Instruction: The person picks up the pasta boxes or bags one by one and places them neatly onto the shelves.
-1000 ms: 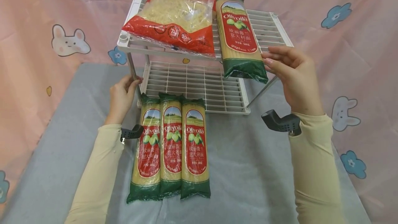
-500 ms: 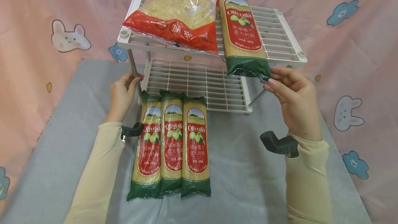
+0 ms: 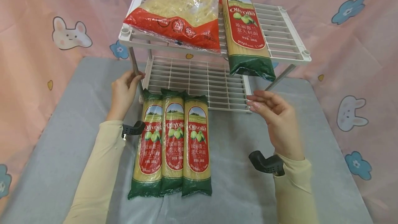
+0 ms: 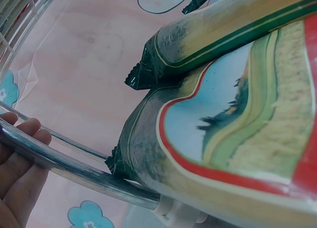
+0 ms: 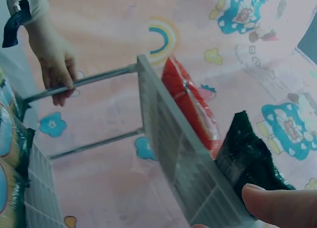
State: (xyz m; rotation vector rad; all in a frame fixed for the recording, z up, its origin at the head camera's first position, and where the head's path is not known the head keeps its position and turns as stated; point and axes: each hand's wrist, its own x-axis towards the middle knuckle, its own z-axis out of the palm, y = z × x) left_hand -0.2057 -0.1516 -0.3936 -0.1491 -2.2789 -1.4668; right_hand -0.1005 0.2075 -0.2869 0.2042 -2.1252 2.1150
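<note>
My left hand point(image 3: 122, 94) grips the front left metal post point(image 3: 133, 59) of a white two-tier rack point(image 3: 281, 32); in the left wrist view its fingers point(image 4: 29, 161) lie behind the post point(image 4: 84, 176). On the upper shelf rests a spaghetti pack point(image 3: 247, 30), its green lower end jutting over the front edge. Beside it lies a red-and-clear bag of pasta point(image 3: 178, 8). Lower down, my right hand point(image 3: 280, 122) hovers near the lower shelf's right front corner, fingers loosely bent and holding nothing. Its thumb point(image 5: 270, 205) overlaps the pack's green end in the right wrist view.
Three more spaghetti packs point(image 3: 197, 144) lie side by side in front of the rack, their top ends at the lower shelf point(image 3: 214, 78). Grey cloth point(image 3: 236, 182) covers the table. A pink patterned curtain point(image 3: 335, 61) hangs behind and at both sides.
My right hand has let go of the upper spaghetti pack's lower corner and moved down and left. The pack stays on the upper shelf. My left hand keeps its hold on the post.
</note>
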